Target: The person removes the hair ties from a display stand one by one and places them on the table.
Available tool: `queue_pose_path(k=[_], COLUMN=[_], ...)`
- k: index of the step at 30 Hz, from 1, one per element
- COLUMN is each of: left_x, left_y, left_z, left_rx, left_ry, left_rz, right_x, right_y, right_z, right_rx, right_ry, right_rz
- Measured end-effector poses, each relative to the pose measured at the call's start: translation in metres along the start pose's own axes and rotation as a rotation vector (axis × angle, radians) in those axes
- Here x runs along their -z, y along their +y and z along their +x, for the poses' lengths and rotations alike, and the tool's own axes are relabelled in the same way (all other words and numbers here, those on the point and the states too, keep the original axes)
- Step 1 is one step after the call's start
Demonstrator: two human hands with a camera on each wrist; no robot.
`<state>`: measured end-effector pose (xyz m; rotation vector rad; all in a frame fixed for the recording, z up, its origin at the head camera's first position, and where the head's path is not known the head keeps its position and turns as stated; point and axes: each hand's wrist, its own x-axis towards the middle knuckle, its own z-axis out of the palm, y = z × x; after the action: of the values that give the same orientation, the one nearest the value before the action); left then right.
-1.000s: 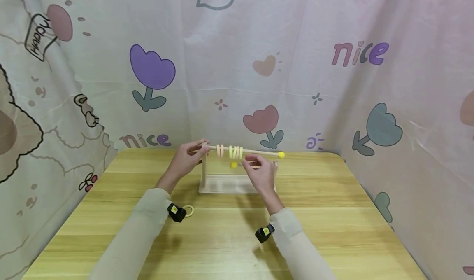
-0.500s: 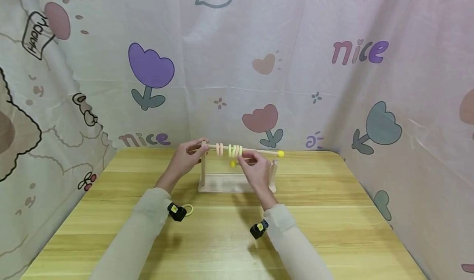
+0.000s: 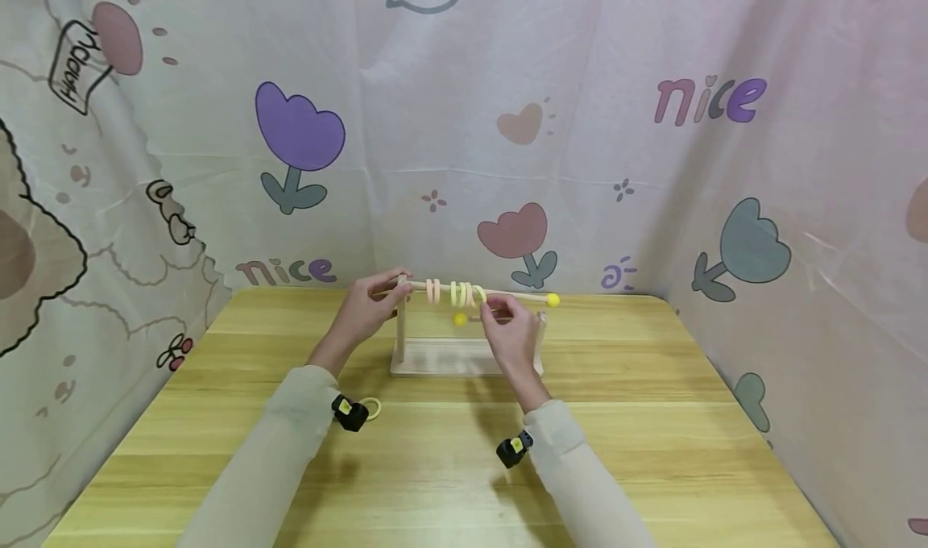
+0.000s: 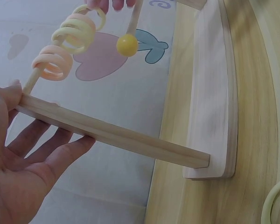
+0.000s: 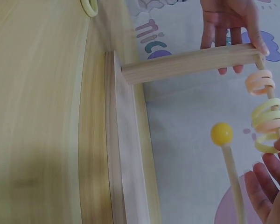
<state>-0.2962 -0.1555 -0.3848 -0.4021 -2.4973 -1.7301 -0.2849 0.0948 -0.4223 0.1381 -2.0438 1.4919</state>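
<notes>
A wooden stand (image 3: 442, 358) has an upright post at each side, and a thin wooden rod (image 3: 518, 296) with a yellow ball (image 3: 553, 300) at its right end runs across the top. Several pale yellow and peach rings (image 4: 73, 35) hang on the rod. My left hand (image 3: 368, 305) grips the top of the left post (image 4: 116, 131), thumb near the rod's end and fingers behind. My right hand (image 3: 511, 332) pinches a pale yellow ring (image 5: 265, 143), tilted on the rod just right of the others.
A second yellow ball (image 5: 221, 134) on a rod sits lower, behind the right hand. A loose pale yellow ring (image 3: 373, 408) lies on the wooden table (image 3: 435, 467) beside the left wrist camera. Behind the table hangs a printed cloth (image 3: 406, 129).
My right hand moved left to the ring group, then slightly back right, and one yellow ring now tilts apart from the others. The left hand stays at the post.
</notes>
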Motion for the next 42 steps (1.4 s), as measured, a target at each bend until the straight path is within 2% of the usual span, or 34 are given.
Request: queue_pose_path(k=[11,21,27,33,42], left_x=[0.0,0.0,-0.001,0.0,0.001], left_y=[-0.002,0.001,0.001,0.0,0.0], left_z=[0.001,0.001,0.001,0.001,0.001], left_rx=[0.005,0.021,0.016,0.008,-0.001], left_ry=[0.001,0.002,0.004,0.004,-0.001], left_rz=[0.01,0.008,0.009,0.013,0.024], right_x=[0.015,0.029,0.041,0.051,0.062], right_y=[0.006,0.013,0.016,0.019,0.024], right_z=[0.002,0.007,0.01,0.011,0.012], right_rx=[0.061,0.035,0.001,0.014,-0.026], right_ry=[0.054,0.085,0.099,0.127,0.127], right_rz=[0.007,0.008,-0.002,-0.009,-0.006])
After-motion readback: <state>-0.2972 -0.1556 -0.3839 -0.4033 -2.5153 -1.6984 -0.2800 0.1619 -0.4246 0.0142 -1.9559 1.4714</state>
